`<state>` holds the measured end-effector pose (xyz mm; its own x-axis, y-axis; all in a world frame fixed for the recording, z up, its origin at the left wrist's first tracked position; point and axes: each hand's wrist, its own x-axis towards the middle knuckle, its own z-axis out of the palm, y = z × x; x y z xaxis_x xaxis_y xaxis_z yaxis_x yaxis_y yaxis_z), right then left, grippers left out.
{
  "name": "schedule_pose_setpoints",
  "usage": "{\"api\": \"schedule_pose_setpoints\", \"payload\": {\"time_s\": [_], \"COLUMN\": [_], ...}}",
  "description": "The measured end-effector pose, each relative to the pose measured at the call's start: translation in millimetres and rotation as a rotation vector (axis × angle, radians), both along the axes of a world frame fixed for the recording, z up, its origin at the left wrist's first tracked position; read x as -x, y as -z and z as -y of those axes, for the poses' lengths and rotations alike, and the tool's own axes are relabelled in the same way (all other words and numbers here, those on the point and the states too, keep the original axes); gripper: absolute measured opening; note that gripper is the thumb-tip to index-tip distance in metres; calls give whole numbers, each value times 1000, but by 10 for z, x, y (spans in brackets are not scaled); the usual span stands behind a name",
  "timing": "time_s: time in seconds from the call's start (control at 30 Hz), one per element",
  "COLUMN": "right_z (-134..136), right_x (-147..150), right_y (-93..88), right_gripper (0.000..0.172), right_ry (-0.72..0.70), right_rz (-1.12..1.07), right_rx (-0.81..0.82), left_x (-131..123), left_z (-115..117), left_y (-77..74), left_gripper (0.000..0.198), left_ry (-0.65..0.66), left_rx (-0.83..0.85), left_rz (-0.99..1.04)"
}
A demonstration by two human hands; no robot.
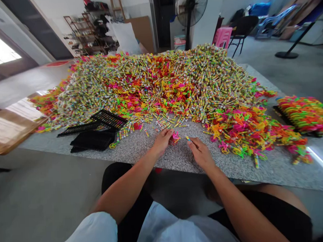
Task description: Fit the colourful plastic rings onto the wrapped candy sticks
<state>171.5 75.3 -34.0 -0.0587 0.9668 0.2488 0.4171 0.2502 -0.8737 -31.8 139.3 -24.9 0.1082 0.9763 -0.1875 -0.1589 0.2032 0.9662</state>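
My left hand (161, 142) is closed on a small pink plastic piece with loops (175, 135), just above the front of the speckled grey table. To its right, my right hand (201, 153) pinches a short tube with a yellow wrapper (188, 138) between thumb and fingers. A gap separates the tube from the pink piece. Beyond both hands lie loose wrapped tubes (167, 122), at the foot of a large heap of tubes (210, 69) mixed with bright plastic pieces (173, 88).
Black slotted trays (108, 119) and stacked black trays (91, 140) lie to the left. A pile of coloured plastic pieces (239, 126) spreads on the right, beside a filled black tray (305, 114). Behind the table stand a fan (191, 5) and pink stools (223, 36).
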Motion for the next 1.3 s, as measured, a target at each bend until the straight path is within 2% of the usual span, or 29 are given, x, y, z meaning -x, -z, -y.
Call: {"api": "schedule_pose_setpoints", "payload": {"time_s": [0.17, 0.33, 0.43, 0.57, 0.7, 0.87, 1.07, 1.17, 1.3], "right_z": [35, 27, 4, 1, 34, 64, 51, 57, 84], "right_x": [-37, -126, -140, -62, 72, 176, 218, 225, 225], "right_y": [-58, -85, -28, 30, 28, 59, 80, 79, 110], "right_gripper": [41, 36, 35, 32, 35, 37, 41, 40, 35], "right_ry": [81, 244, 225, 197, 143, 174, 110, 148, 228], "right_rz": [77, 224, 211, -34, -408, -470, -676, -633, -393], "right_rx": [-82, -90, -51, 99, 262, 281, 330, 277, 160], "left_x": [26, 5, -19, -42, -63, -144, -241, -244, -243], "left_z": [4, 55, 84, 100, 100, 158, 260, 276, 290], "left_y": [21, -11, -30, -18, 50, 65, 38, 51, 47], "left_gripper": [34, 30, 32, 28, 28, 34, 30, 29, 31], "left_ry": [5, 57, 70, 100, 17, -35, 23, 44, 54], "left_rx": [-37, 52, 105, 129, 177, 214, 195, 194, 211], "left_rz": [35, 186, 216, 229, 264, 272, 354, 315, 246]}}
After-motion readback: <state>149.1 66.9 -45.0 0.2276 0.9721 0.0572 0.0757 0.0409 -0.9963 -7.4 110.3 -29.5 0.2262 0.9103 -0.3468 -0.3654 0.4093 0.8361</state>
